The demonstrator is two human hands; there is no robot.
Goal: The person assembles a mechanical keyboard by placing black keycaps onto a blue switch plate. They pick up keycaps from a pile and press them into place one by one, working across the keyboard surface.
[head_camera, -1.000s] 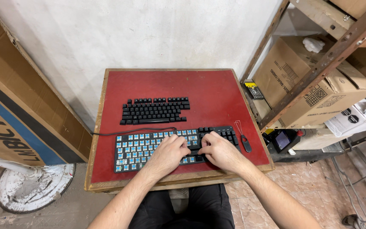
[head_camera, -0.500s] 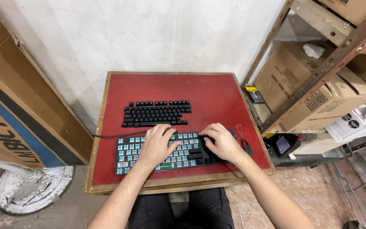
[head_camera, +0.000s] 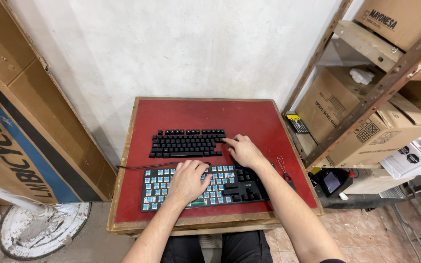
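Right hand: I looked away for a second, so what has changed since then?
The right hand left the keyboard and moved forward to the keycap set, its fingers touching it. The left hand stayed on the keyboard; neither the keyboard nor the set moved.

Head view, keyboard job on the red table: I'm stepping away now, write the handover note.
Left hand: resting flat on the black keyboard with exposed blue switches, holding nothing.
Right hand: fingertips at the right end of the laid-out black keycap set; whether it grips a cap I cannot tell.
Done: right-side keys carry caps.
Left: most blue switches bare.
Wire keycap puller lies on the red tabletop.
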